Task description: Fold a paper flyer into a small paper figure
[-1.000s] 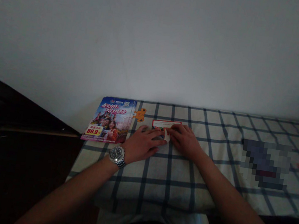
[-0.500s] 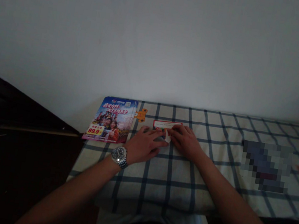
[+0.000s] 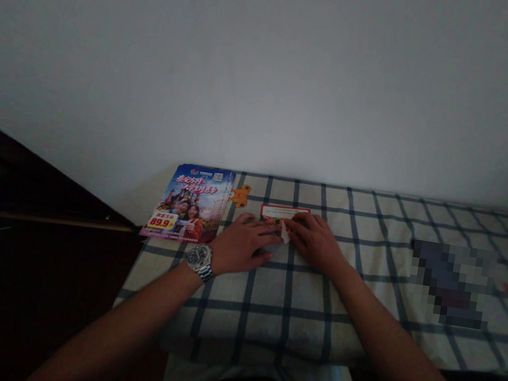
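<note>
Red-bordered paper slip [image 3: 285, 212] lies near the far edge of the bed [image 3: 291, 323], beside the flyers [image 3: 191, 203]. Left hand [image 3: 246, 245] presses flat on it, fingers spread; the grip of the right hand [image 3: 316, 241] cannot be told. Probably light, limp, easily creased: pinch an edge.

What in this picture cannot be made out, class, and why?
Head view: red-edged paper, mostly under the left hand and right hand; its shape hidden.
Head view: a pixelated patch masks something on the checked cloth.
Head view: small print on the flyer, too small and dim.
</note>
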Motion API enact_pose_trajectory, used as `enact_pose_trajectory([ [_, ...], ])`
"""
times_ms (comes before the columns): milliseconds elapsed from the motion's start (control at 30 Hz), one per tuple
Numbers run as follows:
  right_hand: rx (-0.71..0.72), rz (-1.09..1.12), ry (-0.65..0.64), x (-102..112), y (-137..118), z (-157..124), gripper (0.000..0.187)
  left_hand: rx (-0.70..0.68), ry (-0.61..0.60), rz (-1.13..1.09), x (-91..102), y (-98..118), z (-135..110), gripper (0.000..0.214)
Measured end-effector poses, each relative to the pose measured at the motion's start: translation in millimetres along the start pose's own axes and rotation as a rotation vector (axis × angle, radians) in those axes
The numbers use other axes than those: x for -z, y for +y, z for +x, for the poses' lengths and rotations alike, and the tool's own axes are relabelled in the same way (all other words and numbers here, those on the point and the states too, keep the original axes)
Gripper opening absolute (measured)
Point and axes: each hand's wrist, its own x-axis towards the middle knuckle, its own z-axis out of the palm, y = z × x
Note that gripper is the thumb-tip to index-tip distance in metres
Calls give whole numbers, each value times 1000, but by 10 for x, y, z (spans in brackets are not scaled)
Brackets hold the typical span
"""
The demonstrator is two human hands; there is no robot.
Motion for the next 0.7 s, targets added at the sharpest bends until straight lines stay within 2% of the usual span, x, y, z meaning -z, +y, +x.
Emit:
enact_pose_trajectory([
  [300, 28, -79, -14, 32, -64, 14, 33, -10, 5, -8, 22, -11, 29, 36],
  [500, 50, -24, -8, 28, -73, 24, 31, 3, 13, -46, -12, -38, 31, 38],
  [700, 48, 2, -10, 30, -61, 9, 38, 4, 11, -68, -10, -58, 29, 40],
])
